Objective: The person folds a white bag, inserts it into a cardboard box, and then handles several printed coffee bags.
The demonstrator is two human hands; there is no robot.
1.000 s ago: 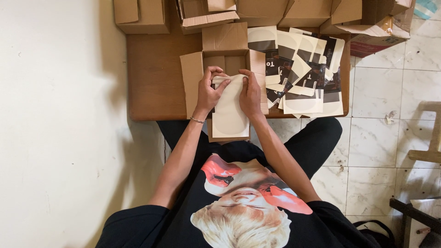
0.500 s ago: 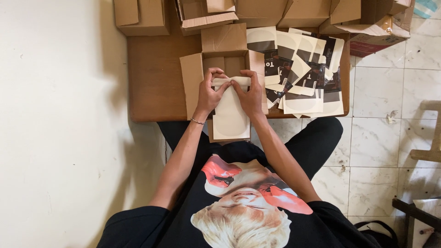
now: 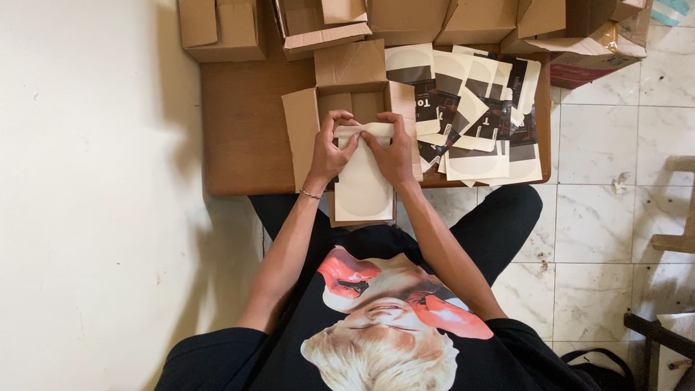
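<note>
A white flat pouch (image 3: 363,190) with a pale oval window lies over an open brown cardboard box (image 3: 300,130) at the near edge of a low wooden table (image 3: 242,123). My left hand (image 3: 329,152) and my right hand (image 3: 394,153) both grip the pouch's top end, fingertips meeting at its folded-over top strip. The pouch's lower end hangs past the table edge toward my lap.
A fanned pile of white and black pouches (image 3: 478,108) lies right of the box. Several brown cardboard boxes (image 3: 221,29) stand along the table's far side. White wall at left; tiled floor (image 3: 608,210) at right with a wooden stool (image 3: 677,232) and dark frame.
My fingers have folded the pouch's top strip down and drawn together at its middle. The pouch stays on the box.
</note>
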